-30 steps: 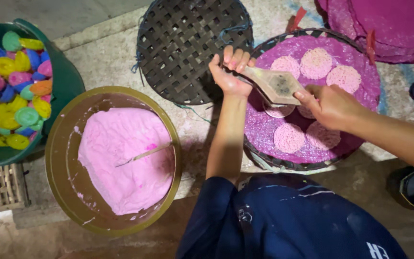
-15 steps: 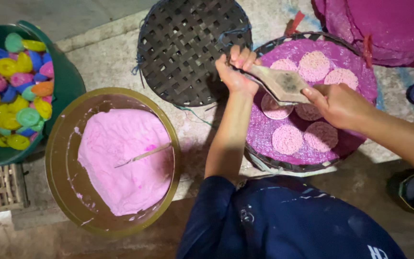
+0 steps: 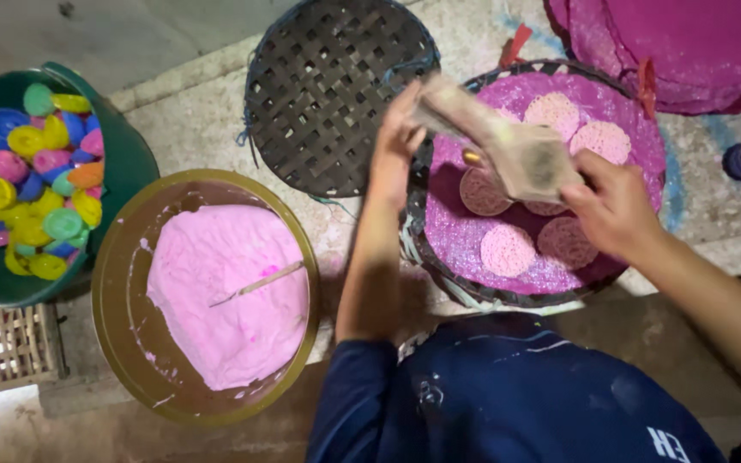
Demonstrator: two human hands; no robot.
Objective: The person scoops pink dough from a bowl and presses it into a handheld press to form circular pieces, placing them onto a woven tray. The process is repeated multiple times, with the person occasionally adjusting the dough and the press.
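Right grip: the right hand (image 3: 615, 206) is closed around the broad end of a flat wooden paddle (image 3: 508, 141), held above the woven tray.
Left grip: the left hand (image 3: 398, 133) meets the paddle's narrow end with its fingers curled at it; whether they truly clasp it cannot be told, as that end is blurred.
Paddle: tilted, lying across between both hands, over the tray's upper left part.
Tray: a round woven tray (image 3: 645, 214) lined with purple, carrying pale pink round cakes (image 3: 508, 250).
Beside it: a bare dark woven tray (image 3: 328, 94) just to the left.
Bowl: a brown bowl (image 3: 113, 283) of pink batter with a stick (image 3: 259, 283) lying in it.
Far left: a green tub (image 3: 130, 163) of coloured plastic cups (image 3: 27, 184).
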